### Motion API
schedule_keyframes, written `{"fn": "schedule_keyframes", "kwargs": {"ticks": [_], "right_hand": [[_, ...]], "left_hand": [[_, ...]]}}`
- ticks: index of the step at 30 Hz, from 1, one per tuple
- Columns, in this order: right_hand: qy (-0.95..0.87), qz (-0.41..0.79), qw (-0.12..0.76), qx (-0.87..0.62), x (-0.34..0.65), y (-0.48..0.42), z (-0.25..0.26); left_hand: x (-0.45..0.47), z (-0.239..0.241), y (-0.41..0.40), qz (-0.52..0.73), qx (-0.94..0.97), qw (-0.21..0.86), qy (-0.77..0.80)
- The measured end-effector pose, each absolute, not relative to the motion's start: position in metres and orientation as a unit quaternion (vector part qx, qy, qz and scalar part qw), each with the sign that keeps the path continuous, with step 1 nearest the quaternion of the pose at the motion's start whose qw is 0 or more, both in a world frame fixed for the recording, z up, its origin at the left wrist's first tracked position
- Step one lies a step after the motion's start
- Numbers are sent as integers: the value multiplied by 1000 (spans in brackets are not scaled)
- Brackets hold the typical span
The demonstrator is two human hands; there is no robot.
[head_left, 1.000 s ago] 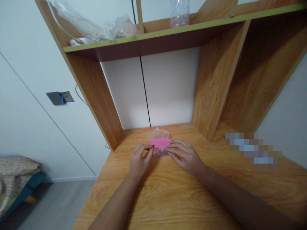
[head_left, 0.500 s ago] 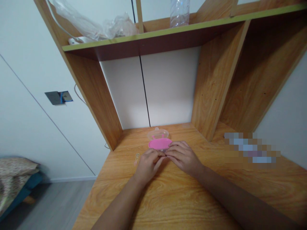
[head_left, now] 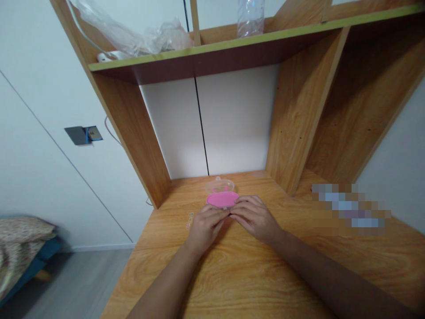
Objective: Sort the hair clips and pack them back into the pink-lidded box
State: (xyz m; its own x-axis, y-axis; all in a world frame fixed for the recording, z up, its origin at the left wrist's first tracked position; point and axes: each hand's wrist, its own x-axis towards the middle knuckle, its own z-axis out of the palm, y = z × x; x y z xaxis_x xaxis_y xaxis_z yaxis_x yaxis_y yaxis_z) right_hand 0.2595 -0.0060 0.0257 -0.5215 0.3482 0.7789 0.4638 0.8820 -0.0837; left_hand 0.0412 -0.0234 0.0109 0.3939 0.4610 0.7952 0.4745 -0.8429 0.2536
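An oval pink box (head_left: pixel 222 199) lies on the desk with its clear lid (head_left: pixel 219 185) tilted back behind it. Just in front of the box, my left hand (head_left: pixel 206 224) and my right hand (head_left: pixel 256 218) meet at the fingertips. Both hands are closed in a pinch, and what is between the fingers is too small and too covered to name. The knuckles hide the near edge of the box; I cannot tell whether my right fingers touch its right end. To the left of my left hand lie several small pale loops (head_left: pixel 190 220).
The wooden desk (head_left: pixel 232 283) stands under a shelf (head_left: pixel 199 55) holding crumpled plastic bags (head_left: pixel 162 37) and a clear plastic bottle (head_left: pixel 250 20). Upright panels (head_left: pixel 288 128) rise at both sides. A pixelated patch (head_left: pixel 348 208) covers something at the right.
The fingertips have shifted very slightly while staying pinched together. The whole view has moved a little; the box, lid and small loops lie where they were.
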Motion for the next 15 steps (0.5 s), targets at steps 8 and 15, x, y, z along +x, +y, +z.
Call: {"fn": "schedule_keyframes", "kwargs": {"ticks": [8, 15], "right_hand": [[-867, -65, 434, -236, 259, -6, 26], [-859, -63, 446, -245, 260, -6, 26]], "left_hand": [[41, 16, -27, -461, -835, 5, -301], [41, 20, -30, -480, -819, -14, -314]]}}
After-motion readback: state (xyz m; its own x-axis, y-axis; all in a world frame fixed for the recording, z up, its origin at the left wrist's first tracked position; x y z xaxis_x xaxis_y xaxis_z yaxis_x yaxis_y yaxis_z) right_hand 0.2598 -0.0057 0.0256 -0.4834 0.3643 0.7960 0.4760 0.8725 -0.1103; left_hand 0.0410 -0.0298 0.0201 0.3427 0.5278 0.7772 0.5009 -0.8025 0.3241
